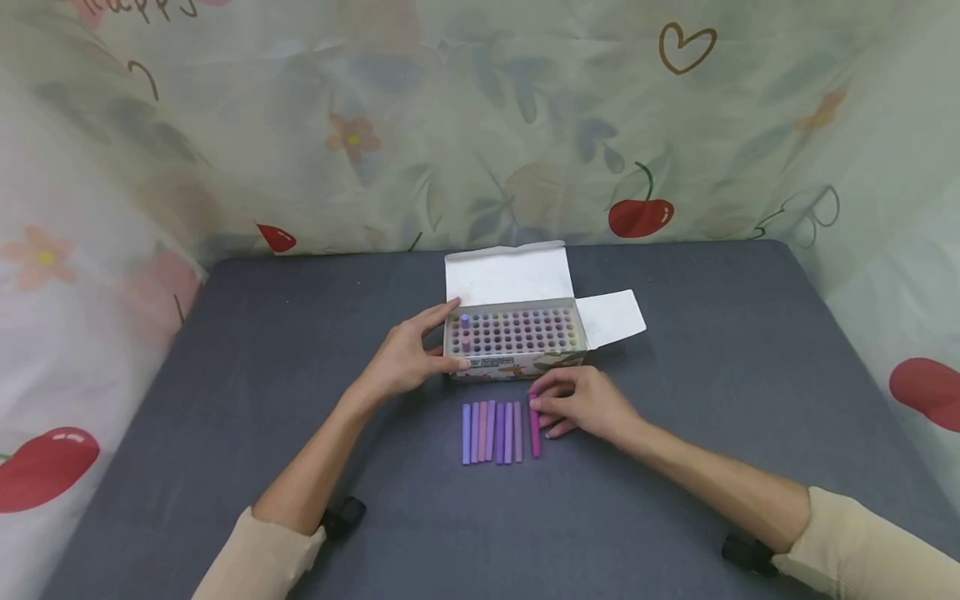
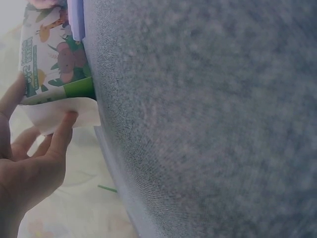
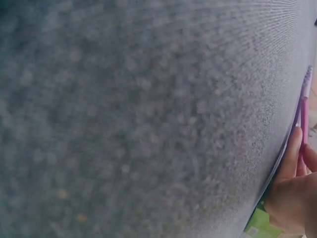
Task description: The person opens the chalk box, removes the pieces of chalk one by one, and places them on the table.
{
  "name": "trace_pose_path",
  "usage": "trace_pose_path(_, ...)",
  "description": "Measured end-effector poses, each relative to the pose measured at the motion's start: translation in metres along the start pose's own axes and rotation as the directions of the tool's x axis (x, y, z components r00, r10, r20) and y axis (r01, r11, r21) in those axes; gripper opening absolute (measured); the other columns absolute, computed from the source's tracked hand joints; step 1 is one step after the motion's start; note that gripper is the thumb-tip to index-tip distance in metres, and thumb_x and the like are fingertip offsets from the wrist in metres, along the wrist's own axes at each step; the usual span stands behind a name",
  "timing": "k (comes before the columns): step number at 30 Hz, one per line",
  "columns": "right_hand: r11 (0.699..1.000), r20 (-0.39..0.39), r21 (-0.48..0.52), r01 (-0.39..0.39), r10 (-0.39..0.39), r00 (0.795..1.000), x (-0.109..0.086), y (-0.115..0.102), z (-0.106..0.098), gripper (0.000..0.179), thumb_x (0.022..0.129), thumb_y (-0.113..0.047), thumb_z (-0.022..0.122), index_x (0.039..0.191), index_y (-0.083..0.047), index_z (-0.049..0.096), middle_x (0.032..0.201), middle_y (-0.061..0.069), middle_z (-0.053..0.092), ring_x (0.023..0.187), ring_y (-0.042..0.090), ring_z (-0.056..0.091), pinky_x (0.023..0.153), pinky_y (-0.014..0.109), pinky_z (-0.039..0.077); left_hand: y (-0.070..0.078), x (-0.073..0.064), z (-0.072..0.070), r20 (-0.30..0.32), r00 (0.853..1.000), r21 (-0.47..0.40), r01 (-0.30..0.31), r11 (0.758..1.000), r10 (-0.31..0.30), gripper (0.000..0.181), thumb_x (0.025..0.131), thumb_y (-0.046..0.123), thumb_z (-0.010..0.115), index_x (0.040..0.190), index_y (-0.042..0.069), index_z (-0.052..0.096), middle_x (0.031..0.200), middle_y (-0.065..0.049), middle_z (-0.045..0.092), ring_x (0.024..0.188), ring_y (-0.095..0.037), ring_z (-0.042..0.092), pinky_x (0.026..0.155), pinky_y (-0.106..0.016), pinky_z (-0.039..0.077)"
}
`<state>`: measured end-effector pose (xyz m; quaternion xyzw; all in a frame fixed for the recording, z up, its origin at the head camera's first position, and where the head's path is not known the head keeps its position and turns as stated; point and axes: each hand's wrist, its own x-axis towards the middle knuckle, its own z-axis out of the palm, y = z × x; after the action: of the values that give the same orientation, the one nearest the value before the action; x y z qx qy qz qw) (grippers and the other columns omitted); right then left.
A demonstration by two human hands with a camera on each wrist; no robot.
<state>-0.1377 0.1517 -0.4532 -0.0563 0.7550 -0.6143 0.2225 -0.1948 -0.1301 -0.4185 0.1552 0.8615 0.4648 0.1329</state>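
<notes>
My left hand (image 1: 405,354) holds the left end of an opened cardboard box (image 1: 517,364), thumb at its front face and index finger at the back corner. In the left wrist view the fingers (image 2: 64,134) lie against a white side flap (image 2: 81,110). The box has a tray full of round holes, and two capped ends, one purple (image 1: 465,320) and one pink (image 1: 466,342), stick up at its left. In front of the box my right hand (image 1: 588,404) pinches a magenta marker (image 1: 536,437) near its upper end. To its left, several purple and pink markers (image 1: 500,433) lie side by side in a row.
The box's white lid (image 1: 510,277) stands folded back, and a right flap (image 1: 611,319) spreads outward. Underneath is a dark grey table (image 1: 420,533). A printed curtain (image 1: 450,167) hangs along the back and both sides.
</notes>
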Motion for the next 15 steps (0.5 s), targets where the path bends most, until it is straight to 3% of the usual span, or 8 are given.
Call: trace_pose_path(15,0.999,-0.040,-0.043,0.018,-0.020,0.999,0.0016,0.0020,0.0100,0.019,0.088,-0.008,0.076,0.103,0.004,0.072,0.086,0.015,0.073,0.072,0.027,0.073,0.062,0.039,0.064,-0.0003,0.0005,-0.0004,0.002,1.000,0.013,-0.008,1.000,0.008,0.088,0.085,0.020,0.082,0.157,0.028,0.032,0.162,-0.007,0.027,0.142,-0.029,0.037,0.098,-0.034,0.055)
